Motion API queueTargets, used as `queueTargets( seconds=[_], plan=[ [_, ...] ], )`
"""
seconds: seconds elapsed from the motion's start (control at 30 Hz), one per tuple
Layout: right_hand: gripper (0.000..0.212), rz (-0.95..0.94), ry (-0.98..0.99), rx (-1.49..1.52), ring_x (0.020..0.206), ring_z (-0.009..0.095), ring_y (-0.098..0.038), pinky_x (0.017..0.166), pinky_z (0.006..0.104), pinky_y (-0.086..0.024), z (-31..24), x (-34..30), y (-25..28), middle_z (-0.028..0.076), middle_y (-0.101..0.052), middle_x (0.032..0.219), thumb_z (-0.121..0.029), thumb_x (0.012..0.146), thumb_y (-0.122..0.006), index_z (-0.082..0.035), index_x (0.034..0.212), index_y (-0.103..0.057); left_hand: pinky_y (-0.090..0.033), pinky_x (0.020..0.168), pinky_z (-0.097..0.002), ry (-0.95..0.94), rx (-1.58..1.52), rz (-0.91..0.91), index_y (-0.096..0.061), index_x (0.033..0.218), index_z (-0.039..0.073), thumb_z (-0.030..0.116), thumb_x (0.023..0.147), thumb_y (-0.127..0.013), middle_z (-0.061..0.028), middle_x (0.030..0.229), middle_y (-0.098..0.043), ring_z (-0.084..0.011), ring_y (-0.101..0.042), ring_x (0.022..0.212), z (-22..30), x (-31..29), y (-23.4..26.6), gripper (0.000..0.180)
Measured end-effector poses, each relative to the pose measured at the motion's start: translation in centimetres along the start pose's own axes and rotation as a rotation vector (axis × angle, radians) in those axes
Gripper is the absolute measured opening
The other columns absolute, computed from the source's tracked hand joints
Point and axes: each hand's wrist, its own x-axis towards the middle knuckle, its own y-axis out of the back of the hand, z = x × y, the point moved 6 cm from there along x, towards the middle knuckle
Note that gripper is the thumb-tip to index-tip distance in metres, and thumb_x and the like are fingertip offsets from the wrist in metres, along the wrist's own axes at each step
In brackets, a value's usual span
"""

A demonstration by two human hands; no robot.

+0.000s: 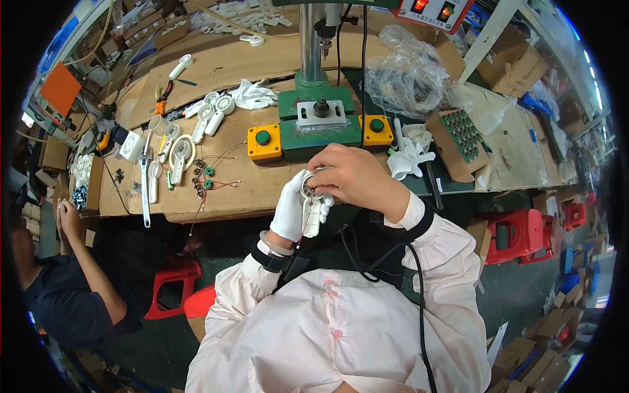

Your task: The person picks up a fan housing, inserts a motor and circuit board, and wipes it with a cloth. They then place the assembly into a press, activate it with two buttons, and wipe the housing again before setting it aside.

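My left hand (pixel 288 213), in a white glove, is closed around a white handheld fan housing (pixel 312 221) at the table's front edge. The housing's round head points up and its short handle points towards me. A thin dark-red wire hangs down beside the handle. My bare right hand (pixel 360 175) reaches over from the right, its thumb and fingers pinched together at the round head. Those fingers hide whatever they grip there. Just beyond both hands stands a green bench press (pixel 321 143) with a metal fixture (pixel 320 118) on its base.
Yellow button boxes (pixel 264 142) (pixel 376 131) flank the press. Left lie fan parts (pixel 180 154), small motors with wires (pixel 208 185) and a white glove (pixel 254 95). Right are white parts (pixel 409 157), a box of green circuit boards (pixel 462 141) and plastic bags (pixel 406 78). A person (pixel 78 275) sits left.
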Motion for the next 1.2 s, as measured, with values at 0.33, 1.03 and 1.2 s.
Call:
queueTargets(
  seconds=[0.33, 1.03, 1.2],
  plan=[
    [0.015, -0.023, 0.048, 0.013, 0.095, 0.022, -0.06, 0.078, 0.035, -0.051, 0.0, 0.4, -0.1, 0.0, -0.064, 0.101, -0.018, 0.073, -0.075, -0.013, 0.087, -0.071, -0.053, 0.056, -0.0296, -0.054, -0.028, 0.043, -0.055, 0.112, 0.011, 0.046, 0.1, -0.036, -0.0055, 0.092, -0.064, -0.0175, -0.064, 0.072, 0.1, 0.4, -0.7, 0.042],
    [0.015, 0.013, 0.036, -0.055, 0.096, 0.021, -0.06, 0.079, 0.0342, -0.049, 0.0, 0.4, -0.5, 0.0, -0.065, 0.1, -0.016, 0.072, -0.074, -0.011, 0.086, -0.07, -0.053, 0.059, -0.03, -0.044, -0.101, 0.098, -0.056, 0.109, 0.013, 0.045, 0.101, -0.037, -0.0027, 0.087, -0.064, -0.0171, -0.063, 0.068, -0.3, 0.5, -0.2, 0.039],
    [0.012, 0.02, 0.113, -0.185, 0.097, 0.02, -0.059, 0.078, 0.0335, -0.048, -0.8, 0.2, -0.9, 0.0, -0.065, 0.099, -0.013, 0.072, -0.072, -0.008, 0.083, -0.068, -0.053, 0.059, -0.0299, -0.044, -0.116, 0.101, -0.057, 0.109, 0.014, 0.045, 0.101, -0.037, -0.0016, 0.087, -0.063, -0.0162, -0.063, 0.069, -0.6, 0.4, 0.1, 0.037]
  ],
)
